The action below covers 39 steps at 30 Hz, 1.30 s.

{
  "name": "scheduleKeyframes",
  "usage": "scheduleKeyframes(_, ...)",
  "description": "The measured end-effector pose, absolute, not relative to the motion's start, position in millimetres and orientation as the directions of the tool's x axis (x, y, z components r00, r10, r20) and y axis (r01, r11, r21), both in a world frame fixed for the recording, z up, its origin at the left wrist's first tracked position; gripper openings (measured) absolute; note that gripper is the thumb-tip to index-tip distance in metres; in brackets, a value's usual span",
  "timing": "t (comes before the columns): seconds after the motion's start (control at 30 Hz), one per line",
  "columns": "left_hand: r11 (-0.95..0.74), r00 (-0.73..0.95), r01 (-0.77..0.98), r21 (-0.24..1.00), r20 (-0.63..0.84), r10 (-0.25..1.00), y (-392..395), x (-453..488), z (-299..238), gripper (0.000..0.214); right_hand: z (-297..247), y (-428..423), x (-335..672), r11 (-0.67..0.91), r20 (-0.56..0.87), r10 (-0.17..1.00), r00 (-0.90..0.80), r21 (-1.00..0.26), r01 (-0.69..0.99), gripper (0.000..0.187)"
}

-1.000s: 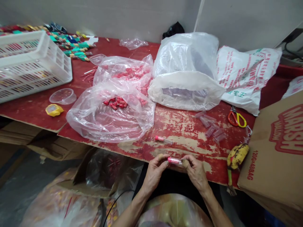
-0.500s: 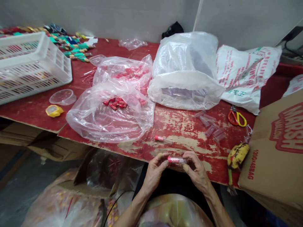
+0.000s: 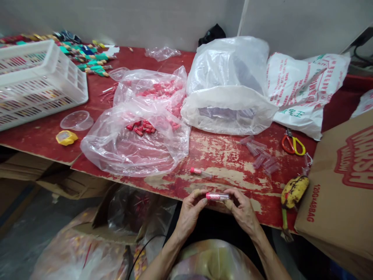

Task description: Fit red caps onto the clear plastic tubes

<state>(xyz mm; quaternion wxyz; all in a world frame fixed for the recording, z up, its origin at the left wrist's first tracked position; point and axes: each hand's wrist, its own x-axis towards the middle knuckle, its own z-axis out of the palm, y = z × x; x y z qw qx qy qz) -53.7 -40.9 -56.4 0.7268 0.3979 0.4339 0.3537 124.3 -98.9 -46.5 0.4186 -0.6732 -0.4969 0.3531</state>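
Between my two hands, at the table's front edge, is a small clear tube (image 3: 218, 196) with a red cap and a printed red-and-white part. My left hand (image 3: 190, 210) grips the capped end between thumb and fingers. The clear end is pinched by my right hand (image 3: 241, 210). A similar red-capped tube (image 3: 201, 172) lies on the table just beyond. Further right are several loose clear tubes (image 3: 260, 155). Red caps (image 3: 141, 127) lie in an open clear plastic bag (image 3: 107, 155) to the left.
White bags (image 3: 230, 97) stand at the back. Red-and-yellow scissors (image 3: 293, 143), a spotted banana (image 3: 295, 192) and a cardboard box (image 3: 329, 186) are on the right. To the left are a white crate (image 3: 67, 77), a clear round lid (image 3: 76, 120) and a yellow object (image 3: 66, 137).
The view has shifted slightly. Both hands stay on the same tube in nearly the same place, with the tube turned a little at most.
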Motion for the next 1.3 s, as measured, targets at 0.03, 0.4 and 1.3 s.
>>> scheduleKeyframes(0.03, 0.426, 0.372, -0.164, 0.890, -0.344, 0.862, -41.1, -53.5, -56.6, 0.025, -46.6, -98.7, 123.9, -0.176, -0.081, 0.963, 0.259, -0.912, 0.370, 0.025)
scheduleKeyframes(0.4, 0.412, 0.353, -0.124, 0.903, -0.348, 0.868, -39.5, -51.8, -53.7, 0.021, -49.6, -102.4, 123.3, -0.078, 0.008, 0.970, 0.242, -0.936, 0.344, 0.019)
scheduleKeyframes(1.3, 0.431, 0.374, -0.173, 0.886, -0.346, 0.861, -40.8, -50.8, -55.5, 0.021, -55.8, -103.7, 122.6, 0.005, 0.086, 0.970, 0.226, -0.942, 0.335, 0.016)
